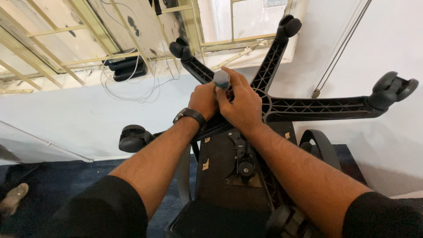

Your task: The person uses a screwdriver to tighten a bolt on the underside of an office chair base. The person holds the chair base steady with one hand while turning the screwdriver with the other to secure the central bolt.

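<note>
Hands met at the hub of an upturned office chair base point(308, 107), its black spokes ending in casters point(390, 88). The right hand point(241, 103) was closed around a small grey cylinder point(221, 79), perhaps a tool handle, standing over the hub. The left hand point(203, 99), fingers curled, pressed just beside it, a black wristwatch point(189, 115) on its wrist.
</note>
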